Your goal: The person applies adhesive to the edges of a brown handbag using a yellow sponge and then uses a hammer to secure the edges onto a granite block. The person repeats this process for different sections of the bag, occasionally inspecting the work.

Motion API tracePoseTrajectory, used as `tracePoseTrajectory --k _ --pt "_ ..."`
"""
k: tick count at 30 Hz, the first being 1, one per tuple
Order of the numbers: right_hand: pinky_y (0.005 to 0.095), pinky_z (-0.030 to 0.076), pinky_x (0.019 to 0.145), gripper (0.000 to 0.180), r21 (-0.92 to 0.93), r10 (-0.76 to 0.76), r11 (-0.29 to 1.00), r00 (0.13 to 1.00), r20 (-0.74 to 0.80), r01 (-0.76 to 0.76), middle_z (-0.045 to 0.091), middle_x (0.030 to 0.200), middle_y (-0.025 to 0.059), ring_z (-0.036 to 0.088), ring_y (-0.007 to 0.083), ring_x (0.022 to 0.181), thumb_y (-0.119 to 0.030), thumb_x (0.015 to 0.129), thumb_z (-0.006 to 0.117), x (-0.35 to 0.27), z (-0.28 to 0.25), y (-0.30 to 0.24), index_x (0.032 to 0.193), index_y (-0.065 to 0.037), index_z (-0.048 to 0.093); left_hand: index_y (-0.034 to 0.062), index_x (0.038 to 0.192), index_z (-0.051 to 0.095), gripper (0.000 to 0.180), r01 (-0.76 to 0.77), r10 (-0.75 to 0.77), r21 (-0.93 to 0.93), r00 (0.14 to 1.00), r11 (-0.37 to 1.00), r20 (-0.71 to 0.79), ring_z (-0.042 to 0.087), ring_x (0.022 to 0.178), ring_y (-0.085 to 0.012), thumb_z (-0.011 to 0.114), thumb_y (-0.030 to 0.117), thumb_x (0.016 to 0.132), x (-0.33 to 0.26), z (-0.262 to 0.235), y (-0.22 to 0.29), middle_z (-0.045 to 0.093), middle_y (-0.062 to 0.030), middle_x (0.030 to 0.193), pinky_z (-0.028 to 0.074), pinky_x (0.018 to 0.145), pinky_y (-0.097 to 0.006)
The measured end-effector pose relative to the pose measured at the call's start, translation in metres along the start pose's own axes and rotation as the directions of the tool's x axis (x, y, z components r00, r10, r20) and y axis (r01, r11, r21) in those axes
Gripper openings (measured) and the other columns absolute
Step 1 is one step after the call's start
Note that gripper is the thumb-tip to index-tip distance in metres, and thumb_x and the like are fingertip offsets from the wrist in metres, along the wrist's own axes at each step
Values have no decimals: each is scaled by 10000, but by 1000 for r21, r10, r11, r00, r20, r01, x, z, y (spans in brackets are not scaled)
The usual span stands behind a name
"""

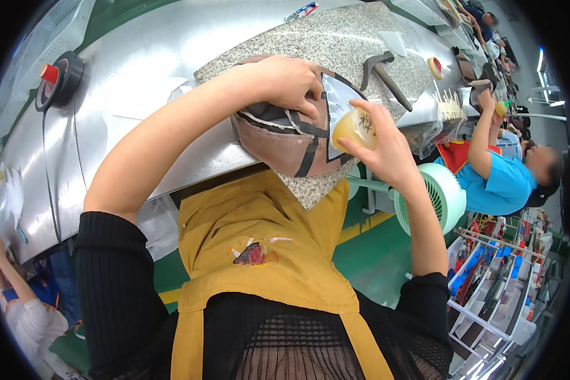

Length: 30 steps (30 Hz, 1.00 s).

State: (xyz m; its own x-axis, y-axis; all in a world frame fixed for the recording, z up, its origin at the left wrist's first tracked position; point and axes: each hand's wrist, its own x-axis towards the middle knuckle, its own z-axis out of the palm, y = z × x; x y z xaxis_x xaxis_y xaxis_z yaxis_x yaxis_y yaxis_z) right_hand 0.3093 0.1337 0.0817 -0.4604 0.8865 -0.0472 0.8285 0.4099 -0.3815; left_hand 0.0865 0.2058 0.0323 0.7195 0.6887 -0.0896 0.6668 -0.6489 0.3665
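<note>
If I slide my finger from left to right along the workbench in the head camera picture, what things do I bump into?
Black tape roll with a red cap → left hand on the brown leather piece → yellow bottle in the right hand → hammer → small tape roll.

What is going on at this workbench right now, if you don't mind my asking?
A person in a yellow apron presses a brown leather piece with black strips onto a granite slab with the left hand. The right hand holds a small yellowish squeeze bottle at the piece's edge. A hammer lies beyond, untouched.
</note>
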Motion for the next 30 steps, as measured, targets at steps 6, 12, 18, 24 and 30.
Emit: tracePoseTrajectory --k 6,12,18,24,30 --pt "340 453 914 591 209 -110 973 992 66 94 542 1171 134 582 259 1043 -289 791 715 -15 -8 8 1282 -72 468 132 1069 683 440 -10 10 -2 1000 1000 -14 553 1097 -284 646 466 785 -1 1 -1 574 -86 1181 457 927 -399" --pt "360 460 902 605 50 -129 988 949 -288 149 543 1175 139 584 275 1030 -332 786 707 56 -25 27 1289 -95 469 125 1068 685 441 -4 4 -16 1000 1000 -3 549 1092 -284 654 456 779 -2 -2 1 577 -88 1166 444 940 -399" --pt "429 498 827 561 -271 -144 958 975 -169 95 547 1119 144 608 353 977 -403 789 669 88 1 29 1273 -191 479 122 1052 693 434 -4 4 -33 1000 999 -14 571 1059 -259 664 446 763 3 4 -1 581 -63 1161 456 924 -386" --pt "415 497 816 573 -267 15 963 994 -104 -42 548 1106 142 607 342 969 -391 778 675 50 -17 37 1271 -178 476 126 1048 695 425 32 -33 -28 999 999 -21 586 1040 -248 648 448 774 -2 0 -1 585 -49 1156 478 893 -369" --pt "393 465 887 584 -9 104 995 992 74 -103 554 1116 155 583 329 1029 -372 778 689 -10 -11 34 1269 -124 491 121 1047 696 421 8 -9 -26 1000 1000 -25 589 1038 -253 650 443 780 0 3 -2 587 -56 1161 475 894 -372"
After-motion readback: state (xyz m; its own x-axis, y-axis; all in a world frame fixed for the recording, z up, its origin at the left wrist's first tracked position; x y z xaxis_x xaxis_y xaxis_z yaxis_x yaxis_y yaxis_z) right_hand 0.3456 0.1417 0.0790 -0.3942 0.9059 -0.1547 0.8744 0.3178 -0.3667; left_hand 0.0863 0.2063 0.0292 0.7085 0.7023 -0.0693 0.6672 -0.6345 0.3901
